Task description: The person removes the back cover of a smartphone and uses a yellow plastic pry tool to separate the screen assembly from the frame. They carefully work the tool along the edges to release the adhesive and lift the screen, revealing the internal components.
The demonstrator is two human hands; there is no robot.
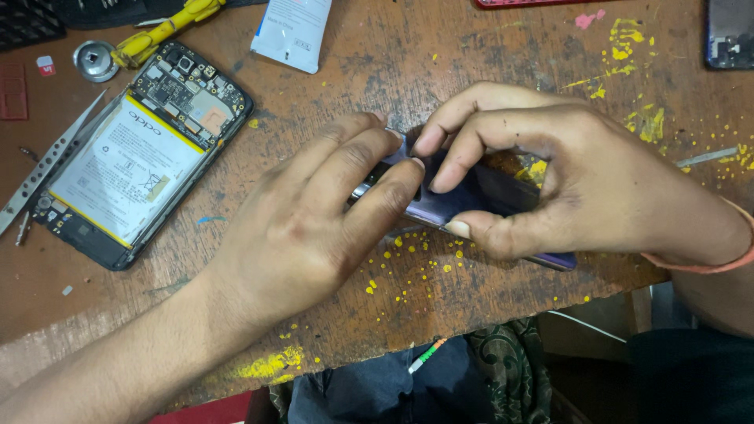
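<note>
A dark purple phone (471, 200) lies flat on the worn wooden table (440, 63), near its front edge. My left hand (314, 220) rests over the phone's left end, fingertips pressed on its top edge. My right hand (565, 180) grips the phone from the right, thumb along the near edge and fingers curled over the far side. Both hands hide most of the phone. An opened phone (133, 157) with its back off, showing a white battery and circuit board, lies at the left, apart from my hands.
Metal tweezers (47, 161) lie left of the opened phone. A yellow-handled tool (161, 31) and a small round metal cap (95, 60) sit at the back left. A white packet (292, 31) lies at the back. Another phone (729, 33) is at the far right corner.
</note>
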